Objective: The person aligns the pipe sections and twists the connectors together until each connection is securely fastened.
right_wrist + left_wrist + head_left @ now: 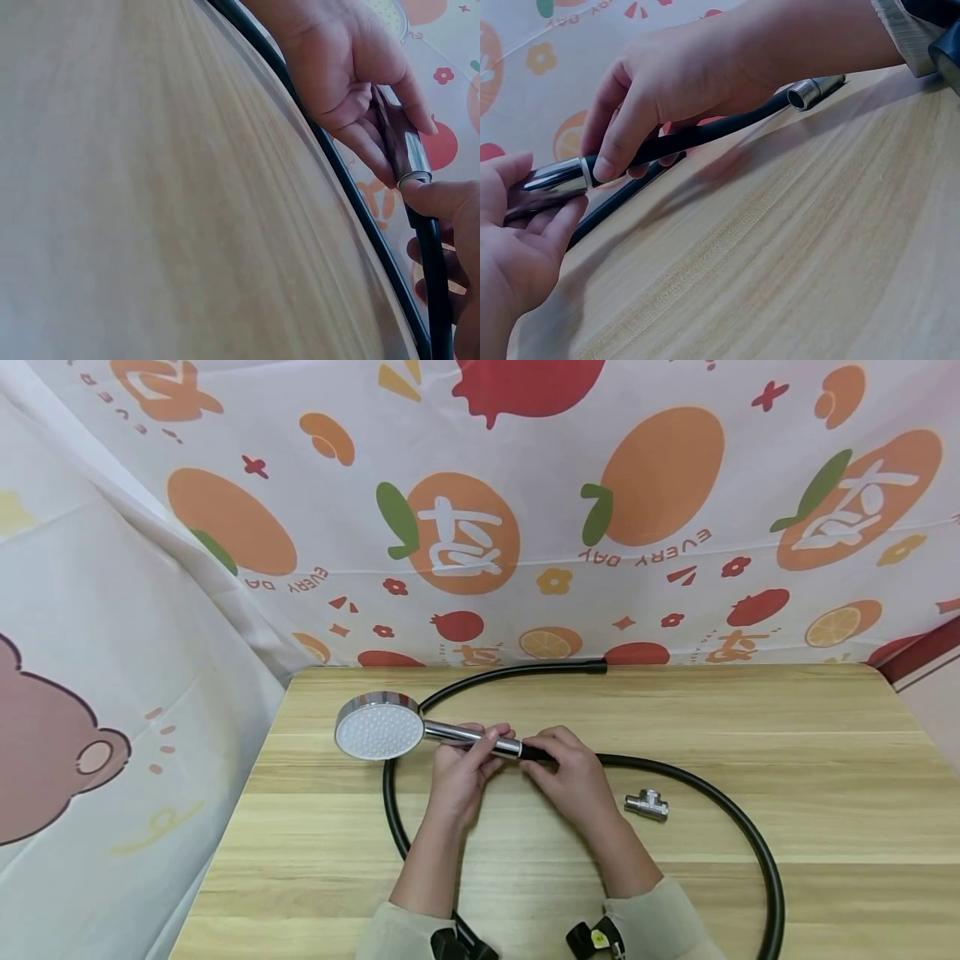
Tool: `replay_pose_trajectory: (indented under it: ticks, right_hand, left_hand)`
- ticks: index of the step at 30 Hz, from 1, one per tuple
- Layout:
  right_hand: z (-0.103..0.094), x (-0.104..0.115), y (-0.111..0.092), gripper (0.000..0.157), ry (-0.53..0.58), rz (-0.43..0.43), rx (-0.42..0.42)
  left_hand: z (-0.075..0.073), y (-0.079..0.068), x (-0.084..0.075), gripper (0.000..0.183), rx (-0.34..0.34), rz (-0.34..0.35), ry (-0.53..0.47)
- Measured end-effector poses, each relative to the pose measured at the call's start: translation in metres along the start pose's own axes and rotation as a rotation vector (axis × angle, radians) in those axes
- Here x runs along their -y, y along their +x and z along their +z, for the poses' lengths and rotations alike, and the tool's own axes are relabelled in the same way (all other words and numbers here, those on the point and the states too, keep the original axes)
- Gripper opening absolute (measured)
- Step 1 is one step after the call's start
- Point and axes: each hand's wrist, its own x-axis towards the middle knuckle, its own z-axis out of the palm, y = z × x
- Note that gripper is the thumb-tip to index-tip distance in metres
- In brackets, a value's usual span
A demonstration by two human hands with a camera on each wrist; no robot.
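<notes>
Left grip (459, 775) clamps round-faced chrome showerhead (379, 727); right grip (572, 777) pinches curved black hose (774, 902). Its end skirts wooden counter (847, 752)'s far edge.

Cloth-screened workspace, fruit-print cloth (555, 452), wooden tabletop (847, 793)

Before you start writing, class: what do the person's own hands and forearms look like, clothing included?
The left hand and right hand are ungloved. Pale beige sleeves cover the lower forearms, with black devices near both cuffs; the right one bears a yellow-green label.
</notes>
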Motion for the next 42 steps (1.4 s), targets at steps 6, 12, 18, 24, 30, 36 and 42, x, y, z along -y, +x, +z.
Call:
replay_pose_trajectory:
  ticks: [6, 12, 18, 24, 30, 36, 42]
  right_hand:
    - [0.0016, -0.0004, -0.0001, 0.029, -0.022, -0.003, 0.002]
    - [0.0023, -0.0012, 0.0, 0.029, -0.028, -0.01, 0.001]
    - [0.0018, -0.0007, 0.0012, 0.027, -0.03, -0.009, 0.005]
    - [-0.0006, 0.0019, 0.0021, 0.027, -0.016, 0.039, 0.066]
    - [-0.0033, 0.0006, 0.0017, 0.025, 0.035, 0.086, 0.126]
    - [-0.0044, -0.0001, 0.0013, 0.023, 0.086, 0.122, 0.164]
    - [-0.0041, -0.0005, 0.0022, 0.023, 0.077, 0.138, 0.159]
  left_hand:
    - [-0.0004, 0.0004, 0.0033, 0.025, -0.024, 0.048, 0.061]
    - [-0.0017, 0.0018, 0.0066, 0.025, -0.035, 0.076, 0.078]
    - [-0.0012, 0.0022, 0.0057, 0.029, -0.035, 0.072, 0.068]
    - [-0.0012, 0.0008, 0.0037, 0.023, -0.017, 0.055, 0.037]
    - [-0.0016, -0.0002, 0.0021, 0.023, 0.008, 0.042, 0.039]
    - [-0.002, -0.0013, 0.0011, 0.024, 0.02, 0.044, 0.028]
    - [-0.001, 0.001, -0.0001, 0.027, -0.003, 0.032, 0.01]
